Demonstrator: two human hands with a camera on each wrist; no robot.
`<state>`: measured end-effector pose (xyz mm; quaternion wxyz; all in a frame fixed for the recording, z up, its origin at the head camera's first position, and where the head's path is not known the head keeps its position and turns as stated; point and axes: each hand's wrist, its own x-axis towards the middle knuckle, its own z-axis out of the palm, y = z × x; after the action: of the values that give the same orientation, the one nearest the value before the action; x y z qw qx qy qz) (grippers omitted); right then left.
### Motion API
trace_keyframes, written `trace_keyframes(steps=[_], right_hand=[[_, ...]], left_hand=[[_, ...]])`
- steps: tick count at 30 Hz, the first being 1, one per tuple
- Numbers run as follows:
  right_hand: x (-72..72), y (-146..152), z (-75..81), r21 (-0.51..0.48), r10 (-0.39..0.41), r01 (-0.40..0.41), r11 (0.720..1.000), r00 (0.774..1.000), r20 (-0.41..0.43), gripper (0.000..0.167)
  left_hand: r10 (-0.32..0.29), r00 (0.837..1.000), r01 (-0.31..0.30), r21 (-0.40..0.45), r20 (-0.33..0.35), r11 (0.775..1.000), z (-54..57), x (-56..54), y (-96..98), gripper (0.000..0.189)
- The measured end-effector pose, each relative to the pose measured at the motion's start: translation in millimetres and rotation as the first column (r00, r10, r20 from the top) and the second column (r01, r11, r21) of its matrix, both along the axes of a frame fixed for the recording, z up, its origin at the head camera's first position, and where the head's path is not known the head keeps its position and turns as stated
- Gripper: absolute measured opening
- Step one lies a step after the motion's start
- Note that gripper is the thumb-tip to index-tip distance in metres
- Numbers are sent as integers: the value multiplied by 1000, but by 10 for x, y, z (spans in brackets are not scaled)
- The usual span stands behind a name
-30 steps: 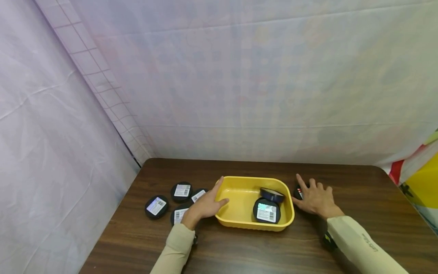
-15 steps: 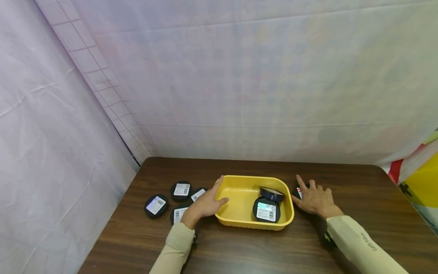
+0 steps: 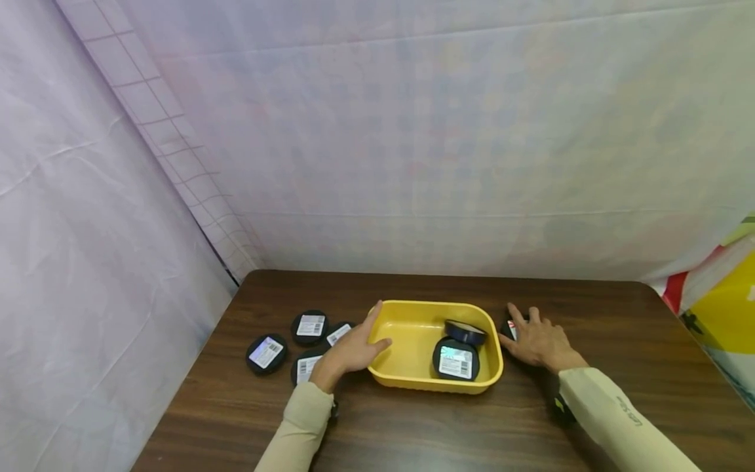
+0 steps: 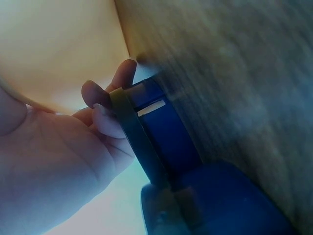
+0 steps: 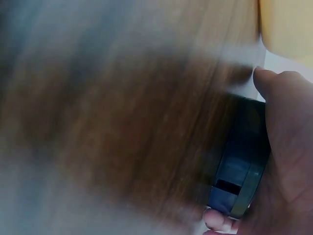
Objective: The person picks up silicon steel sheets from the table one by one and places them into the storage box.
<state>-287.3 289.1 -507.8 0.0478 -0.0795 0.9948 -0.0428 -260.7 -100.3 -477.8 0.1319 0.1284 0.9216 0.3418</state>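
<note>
A yellow tray [image 3: 404, 383] on the brown table holds two flat round black cases, one label-up [image 3: 456, 359] and one tilted [image 3: 465, 332] against it. My left hand [image 3: 352, 349] is at the tray's left wall, thumb and index finger spread over its rim. Its other fingers bend near the edge of a dark round case [image 4: 168, 132]; contact is unclear. Right of the tray, my right hand [image 3: 539, 341] lies with fingers spread over another labelled case [image 5: 239, 156], mostly hidden from above. Thumb and a fingertip lie at opposite ends of that case.
Left of the tray lie more black cases with white barcode labels: one far left [image 3: 267, 354], one behind [image 3: 309, 326], one near the hand [image 3: 339, 334] and one partly under the wrist [image 3: 305, 367]. A white curtain [image 3: 425, 164] hangs behind the table [image 3: 413, 432].
Both hands keep their places and poses at the tray and the case. The whole head view has shifted very slightly left; no object has moved on the table.
</note>
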Motion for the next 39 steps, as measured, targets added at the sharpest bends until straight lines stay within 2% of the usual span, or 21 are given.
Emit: trace_keyframes(steps=[15, 39], right_hand=[[-28, -11, -8, -63, 13, -13, 998, 1000, -10, 88], [-16, 8, -6, -60, -10, 11, 998, 1000, 16, 87]], left_hand=[[4, 1000, -4, -6, -3, 1000, 1, 7, -26, 79], [-2, 1000, 2, -1, 0, 1000, 25, 10, 13, 79]])
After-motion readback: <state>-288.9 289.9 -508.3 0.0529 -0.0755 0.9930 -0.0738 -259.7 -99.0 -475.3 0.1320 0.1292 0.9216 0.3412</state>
